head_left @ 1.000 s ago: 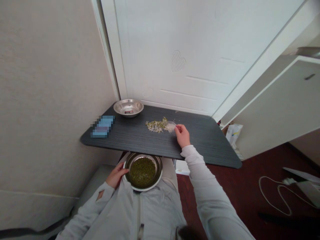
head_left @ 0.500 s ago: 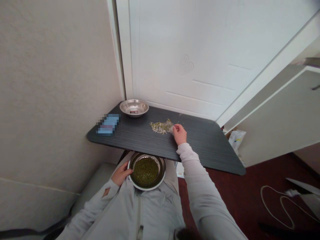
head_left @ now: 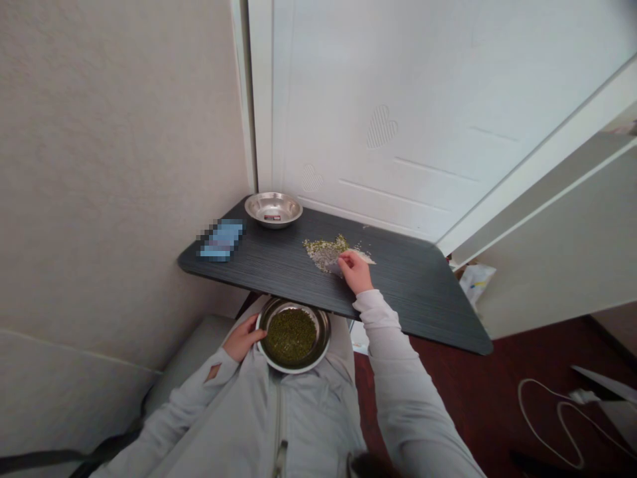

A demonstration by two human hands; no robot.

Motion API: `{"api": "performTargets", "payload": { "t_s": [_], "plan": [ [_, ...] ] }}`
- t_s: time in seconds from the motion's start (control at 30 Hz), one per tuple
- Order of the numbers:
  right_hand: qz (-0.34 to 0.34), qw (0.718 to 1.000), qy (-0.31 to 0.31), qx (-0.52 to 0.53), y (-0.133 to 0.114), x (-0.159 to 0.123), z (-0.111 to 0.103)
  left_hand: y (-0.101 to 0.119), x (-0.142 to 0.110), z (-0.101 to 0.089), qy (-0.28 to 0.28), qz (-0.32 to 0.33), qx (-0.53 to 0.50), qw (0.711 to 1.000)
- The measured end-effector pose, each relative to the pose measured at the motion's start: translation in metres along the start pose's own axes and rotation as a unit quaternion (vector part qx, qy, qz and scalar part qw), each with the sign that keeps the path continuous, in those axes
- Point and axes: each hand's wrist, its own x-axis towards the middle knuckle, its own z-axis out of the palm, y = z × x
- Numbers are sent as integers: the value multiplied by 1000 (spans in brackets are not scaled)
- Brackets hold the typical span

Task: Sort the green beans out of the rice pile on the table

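On my lap rests a steel bowl [head_left: 325,338] holding a layer of small green beans [head_left: 291,335] that look like mung beans. My left hand [head_left: 243,337] is closed on its left rim, thumb over the edge. Above the dark table [head_left: 413,292], my right hand [head_left: 356,271] pinches a thin, see-through piece [head_left: 335,267], perhaps plastic; its exact kind is unclear. Under and around those fingers lies a spread pile of pale grains mixed with green beans [head_left: 323,252]. Part of the pile is hidden by the hand.
A second steel bowl [head_left: 273,211] with a label inside stands at the table's back left. Near the left edge lies a blurred-out blue phone-like object [head_left: 222,240]. A white door [head_left: 348,99] rises behind the table. A white cable [head_left: 527,425] loops on the red floor.
My right hand has shifted slightly left and toward me over the pile. Pale grains that were hidden now show to its right. My left hand stays on the bowl; the view has turned slightly.
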Motion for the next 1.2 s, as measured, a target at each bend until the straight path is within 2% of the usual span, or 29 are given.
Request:
{"api": "performTargets", "payload": {
  "t_s": [0.2,0.27,0.43,0.67,1.2],
  "plan": [
    [20,996,81,-23,3,1,1,-7,3,-4,-9,9,1,1000],
    [19,995,90,-36,3,2,1,-7,3,-4,-11,1,-6,1000],
    [1,997,56,-49,1,2,3,-1,0,-1,-1,-9,-14,1000],
    [-4,1000,-14,8,-3,-6,7,-3,1,-3,1,4,-6,1000],
    [-12,999,-39,28,-15,-17,12,-12,5,-7,-18,13,6,1000]
  ]
}}
